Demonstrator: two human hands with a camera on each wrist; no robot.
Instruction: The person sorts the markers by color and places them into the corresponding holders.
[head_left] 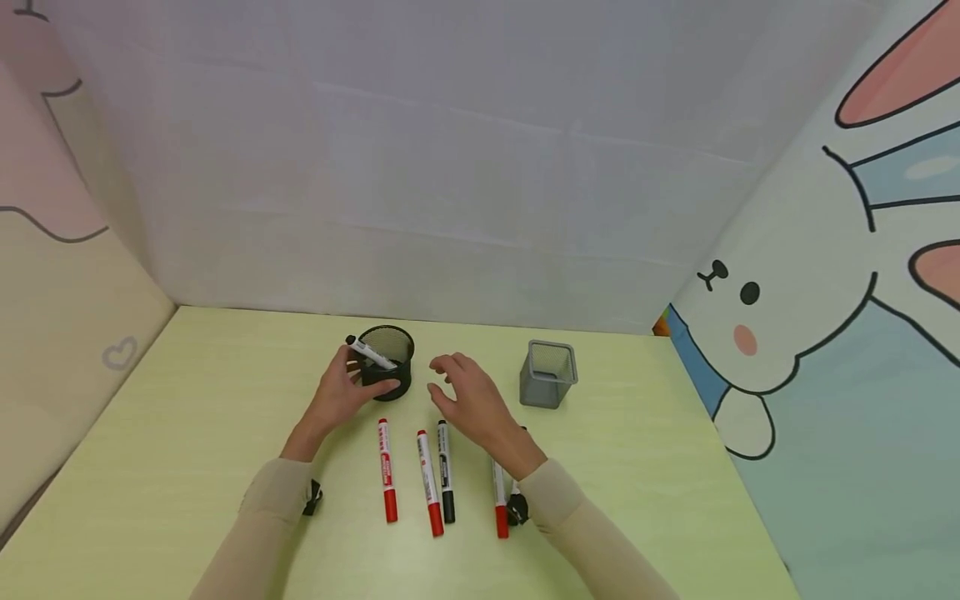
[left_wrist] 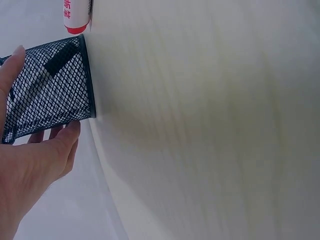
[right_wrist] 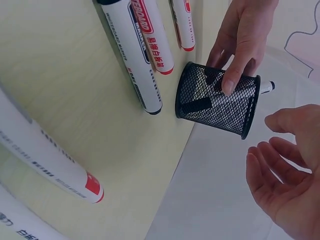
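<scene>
My left hand (head_left: 341, 398) holds a round black mesh pen cup (head_left: 397, 379) from its left side, thumb across the front and fingers behind. Inside the cup leans a white marker (head_left: 373, 352); its upper end sticks out over the rim, and its black cap shows low through the mesh in the right wrist view. To the right of the cup, apart from it, hovers my right hand (head_left: 474, 404), fingers loosely bent and nothing held. In the right wrist view, that hand (right_wrist: 287, 170) is near the cup's mouth.
A square grey mesh pen cup (head_left: 547, 379) stands farther right. Nearer the front lie a red-capped marker (head_left: 387, 471), another red-capped marker (head_left: 430, 483), a black-capped marker (head_left: 446, 471) and a third red-capped one (head_left: 501, 504). My right wrist partly hides one more marker. A cloth wall (head_left: 450, 200) rises behind.
</scene>
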